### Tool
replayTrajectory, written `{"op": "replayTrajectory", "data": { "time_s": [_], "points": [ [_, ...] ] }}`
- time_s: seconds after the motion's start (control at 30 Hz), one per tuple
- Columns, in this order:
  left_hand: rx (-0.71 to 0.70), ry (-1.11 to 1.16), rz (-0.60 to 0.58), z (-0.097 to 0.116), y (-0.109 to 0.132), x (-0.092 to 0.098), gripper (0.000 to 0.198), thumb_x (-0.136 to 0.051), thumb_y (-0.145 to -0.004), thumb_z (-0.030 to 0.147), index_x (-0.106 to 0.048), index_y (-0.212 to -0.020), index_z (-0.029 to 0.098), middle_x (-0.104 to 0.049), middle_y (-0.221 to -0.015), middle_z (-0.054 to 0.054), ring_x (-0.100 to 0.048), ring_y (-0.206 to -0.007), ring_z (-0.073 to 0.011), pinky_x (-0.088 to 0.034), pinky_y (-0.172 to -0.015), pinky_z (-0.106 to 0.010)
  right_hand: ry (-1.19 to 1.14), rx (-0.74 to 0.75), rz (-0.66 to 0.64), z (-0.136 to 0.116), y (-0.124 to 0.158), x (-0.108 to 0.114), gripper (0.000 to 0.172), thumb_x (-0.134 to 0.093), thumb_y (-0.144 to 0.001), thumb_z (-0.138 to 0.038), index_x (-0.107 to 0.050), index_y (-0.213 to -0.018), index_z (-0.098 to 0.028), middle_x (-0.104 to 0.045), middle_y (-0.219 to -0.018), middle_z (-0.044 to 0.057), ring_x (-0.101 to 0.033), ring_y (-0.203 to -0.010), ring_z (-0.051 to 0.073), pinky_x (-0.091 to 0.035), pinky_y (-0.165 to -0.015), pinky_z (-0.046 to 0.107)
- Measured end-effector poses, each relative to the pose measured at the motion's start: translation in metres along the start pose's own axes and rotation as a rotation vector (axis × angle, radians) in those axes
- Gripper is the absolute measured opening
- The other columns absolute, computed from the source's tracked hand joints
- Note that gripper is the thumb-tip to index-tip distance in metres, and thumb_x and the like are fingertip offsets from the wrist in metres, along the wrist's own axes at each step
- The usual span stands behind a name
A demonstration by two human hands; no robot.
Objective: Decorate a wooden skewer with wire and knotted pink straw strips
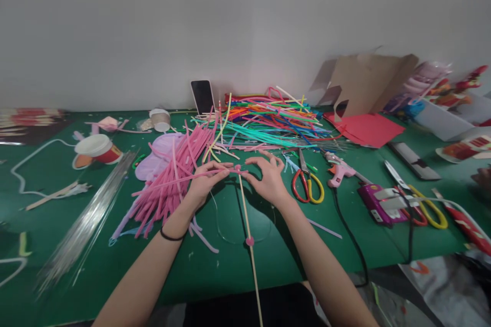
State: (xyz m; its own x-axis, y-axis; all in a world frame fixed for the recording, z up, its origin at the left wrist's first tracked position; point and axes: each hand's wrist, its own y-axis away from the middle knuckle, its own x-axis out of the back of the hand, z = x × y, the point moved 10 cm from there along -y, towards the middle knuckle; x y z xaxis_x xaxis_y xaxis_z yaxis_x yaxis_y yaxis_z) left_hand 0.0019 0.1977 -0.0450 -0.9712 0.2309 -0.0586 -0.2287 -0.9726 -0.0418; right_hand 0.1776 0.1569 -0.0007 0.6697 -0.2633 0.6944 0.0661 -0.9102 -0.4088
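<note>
My left hand (206, 182) is closed in a pinch on a long pink pipe cleaner (180, 179), which trails off to the left. At the tip of a thin pale wooden stick (245, 210), the pipe cleaner meets a small pink piece (238, 168). My right hand (268, 179) holds thumb and forefinger close together at the right side of that tip; what lies between them is too small to make out. Lower on the stick sits a pink heart-shaped piece (249, 241). A thin clear loop (219, 222) hangs around the stick.
Pink pipe cleaners (169, 196) are heaped at left, beside thin wires (92, 214) and a paper cup (99, 148). Behind lies a multicoloured pile (264, 117). To the right are scissors (315, 189), a pink glue gun (339, 171) with its cord, and a purple power strip (378, 204).
</note>
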Motion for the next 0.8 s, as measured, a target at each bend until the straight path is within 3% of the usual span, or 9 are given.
{"op": "replayTrajectory", "data": {
  "time_s": [0.07, 0.23, 0.4, 0.63, 0.8],
  "points": [
    [-0.001, 0.008, -0.010, 0.000, 0.001, -0.002, 0.027, -0.082, -0.069, 0.037, -0.068, -0.078, 0.016, -0.075, -0.107, -0.013, -0.070, -0.103, -0.0283, -0.048, -0.100, -0.047, 0.013, 0.034, -0.016, -0.006, 0.001, -0.001, 0.031, -0.069, -0.086, -0.043, -0.067, -0.112, -0.027, -0.073, -0.115, 0.006, -0.042, -0.135, 0.032, -0.014, -0.110, 0.054],
    [-0.002, 0.034, -0.044, -0.001, 0.002, -0.007, 0.023, -0.081, -0.071, 0.032, -0.068, -0.081, 0.017, -0.076, -0.103, -0.009, -0.071, -0.101, -0.0253, -0.050, -0.099, -0.043, 0.036, 0.116, -0.020, -0.016, 0.004, -0.001, 0.017, -0.062, -0.093, -0.038, -0.071, -0.105, -0.029, -0.075, -0.109, 0.003, -0.052, -0.126, 0.027, -0.012, -0.112, 0.051],
    [0.018, 0.037, -0.027, -0.008, 0.000, -0.003, 0.022, -0.081, -0.071, 0.031, -0.068, -0.080, 0.017, -0.077, -0.098, -0.009, -0.071, -0.100, -0.0251, -0.051, -0.098, -0.042, 0.074, 0.183, -0.037, -0.019, 0.005, -0.002, 0.018, -0.057, -0.097, -0.035, -0.069, -0.108, -0.028, -0.075, -0.109, 0.003, -0.054, -0.122, 0.025, -0.016, -0.111, 0.049],
    [0.098, 0.126, 0.065, -0.016, -0.002, 0.004, 0.028, -0.085, -0.064, 0.029, -0.066, -0.079, 0.016, -0.076, -0.083, -0.003, -0.073, -0.082, -0.0206, -0.057, -0.088, -0.038, 0.101, 0.214, -0.032, -0.025, 0.003, -0.007, 0.018, -0.051, -0.100, -0.031, -0.067, -0.107, -0.026, -0.075, -0.106, 0.003, -0.058, -0.114, 0.022, -0.018, -0.110, 0.047],
    [0.192, 0.218, -0.022, -0.010, 0.003, -0.011, 0.039, -0.082, -0.069, 0.032, -0.065, -0.101, 0.017, -0.075, -0.107, -0.010, -0.072, -0.099, -0.0234, -0.055, -0.094, -0.039, 0.119, 0.193, -0.048, -0.019, 0.001, -0.007, 0.020, -0.048, -0.101, -0.030, -0.067, -0.106, -0.022, -0.073, -0.105, 0.007, -0.058, -0.108, 0.023, -0.032, -0.099, 0.041]
  ]
}}
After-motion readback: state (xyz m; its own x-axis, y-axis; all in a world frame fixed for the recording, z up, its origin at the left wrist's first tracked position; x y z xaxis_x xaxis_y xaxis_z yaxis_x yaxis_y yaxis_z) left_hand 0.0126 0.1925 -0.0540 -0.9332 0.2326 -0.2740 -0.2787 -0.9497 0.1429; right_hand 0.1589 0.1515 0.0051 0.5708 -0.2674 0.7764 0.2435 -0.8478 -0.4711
